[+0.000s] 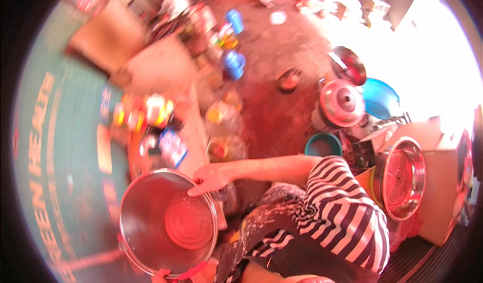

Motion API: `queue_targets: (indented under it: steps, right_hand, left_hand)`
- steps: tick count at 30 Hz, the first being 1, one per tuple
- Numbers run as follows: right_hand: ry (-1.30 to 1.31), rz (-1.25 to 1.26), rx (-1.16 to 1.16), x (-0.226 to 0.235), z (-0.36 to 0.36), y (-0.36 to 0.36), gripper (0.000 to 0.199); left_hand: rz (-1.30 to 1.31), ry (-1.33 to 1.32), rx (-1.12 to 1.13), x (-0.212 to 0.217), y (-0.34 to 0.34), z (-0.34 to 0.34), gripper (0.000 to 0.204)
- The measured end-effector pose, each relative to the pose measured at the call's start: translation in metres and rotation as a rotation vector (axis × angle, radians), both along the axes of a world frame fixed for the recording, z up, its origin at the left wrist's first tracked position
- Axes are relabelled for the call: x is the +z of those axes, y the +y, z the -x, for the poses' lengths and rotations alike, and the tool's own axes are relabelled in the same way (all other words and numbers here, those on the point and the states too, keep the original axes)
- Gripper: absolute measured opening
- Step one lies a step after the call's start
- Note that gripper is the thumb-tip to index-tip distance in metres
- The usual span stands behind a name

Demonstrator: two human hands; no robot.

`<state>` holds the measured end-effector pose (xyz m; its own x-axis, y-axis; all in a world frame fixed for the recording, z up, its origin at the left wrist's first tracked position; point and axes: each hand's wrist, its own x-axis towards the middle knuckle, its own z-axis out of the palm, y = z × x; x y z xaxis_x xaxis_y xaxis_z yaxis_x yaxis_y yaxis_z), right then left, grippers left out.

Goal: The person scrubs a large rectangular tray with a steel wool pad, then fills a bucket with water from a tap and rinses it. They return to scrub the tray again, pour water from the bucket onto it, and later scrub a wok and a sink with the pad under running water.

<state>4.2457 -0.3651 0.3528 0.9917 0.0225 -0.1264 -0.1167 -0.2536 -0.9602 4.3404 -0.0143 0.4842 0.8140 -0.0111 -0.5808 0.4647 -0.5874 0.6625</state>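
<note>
A large empty steel pot fills the lower left, tilted so its ringed bottom faces me. My right hand reaches across from a black-and-white striped sleeve and grips the pot's upper right rim, fingers over the edge. My left hand shows only as fingertips at the bottom edge, closed on the pot's lower rim beside a red handle piece. The rest of that hand is out of frame.
Jars and bottles crowd a counter above the pot, with plastic bottles beside them. On the dirt floor lie a steel lid, a blue basin, a teal bowl and blue cups. A perforated steel bowl leans on a cardboard box.
</note>
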Motion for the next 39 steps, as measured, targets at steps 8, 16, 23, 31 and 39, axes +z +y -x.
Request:
queue_targets:
  steps: [8,16,23,31,39]
  right_hand:
    - [-0.030,0.016,-0.624,-0.041,0.119,-0.146,0.030]
    - [0.118,-0.017,-1.210,-0.042,0.226,-0.241,0.021]
    - [0.278,-0.164,-1.588,-0.036,0.246,-0.297,0.021]
    - [0.093,-0.265,-1.700,-0.097,0.264,-0.410,0.019]
    - [-0.020,-0.492,-1.674,-0.079,0.234,-0.575,0.022]
  left_hand:
    - [0.100,0.040,-0.628,-0.038,-0.257,-0.035,0.010]
    - [0.298,0.281,-1.075,-0.111,-0.517,-0.047,0.016]
    - [0.135,0.400,-1.364,-0.126,-0.707,-0.022,0.012]
    - [0.040,0.319,-1.527,-0.110,-0.868,0.025,0.006]
    - [-0.083,0.103,-1.490,-0.066,-1.036,0.010,0.014]
